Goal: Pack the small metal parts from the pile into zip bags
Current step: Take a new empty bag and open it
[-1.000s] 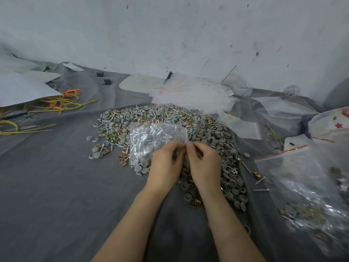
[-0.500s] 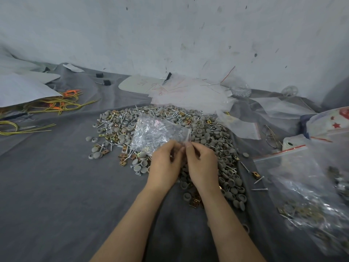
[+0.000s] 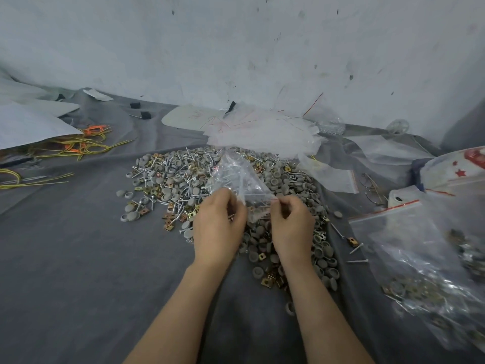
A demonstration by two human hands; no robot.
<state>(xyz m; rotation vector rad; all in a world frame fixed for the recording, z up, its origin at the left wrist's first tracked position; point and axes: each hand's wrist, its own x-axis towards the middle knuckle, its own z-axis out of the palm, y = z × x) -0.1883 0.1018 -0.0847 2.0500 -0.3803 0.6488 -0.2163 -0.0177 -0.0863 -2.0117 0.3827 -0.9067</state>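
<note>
Soft, even, rather dim light is falling on the gray cloth [image 3: 78, 258] and the pale wall [image 3: 236, 48], and it is making only faint, fuzzy shadows around the pile [image 3: 170, 185] and under the left hand [image 3: 217, 227] and the right hand [image 3: 292, 227]. Small white glints are shining on the crinkly zip bag [image 3: 236, 177] and on the big bag [image 3: 420, 271] at the right, which is looking smeary near the edge. The wide lens is bending the bottom of the wall into a curve, and the corners are looking stretched and a little blurry.
</note>
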